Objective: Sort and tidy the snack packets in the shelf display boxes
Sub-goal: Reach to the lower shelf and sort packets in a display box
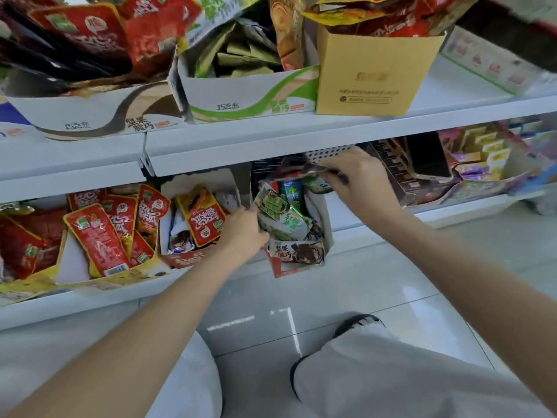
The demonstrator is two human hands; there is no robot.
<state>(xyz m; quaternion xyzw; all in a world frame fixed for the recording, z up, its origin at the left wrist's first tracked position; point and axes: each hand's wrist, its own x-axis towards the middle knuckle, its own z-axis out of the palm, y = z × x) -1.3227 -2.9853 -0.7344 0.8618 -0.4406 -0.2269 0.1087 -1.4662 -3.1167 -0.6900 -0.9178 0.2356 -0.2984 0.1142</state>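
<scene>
Your left hand [244, 233] rests curled at the left wall of the narrow white cardboard display box [327, 218] on the lower white shelf [391, 224]; grip pressed against the green foil snack packets [275, 209] piled inside, hold unclear. Your right hand [361, 182] reaches over the box's back, fingers pinching a crumpled dark packet [304, 171]. Red sachets [102, 233] fill the yellow tray [105, 282] left of it.
</scene>
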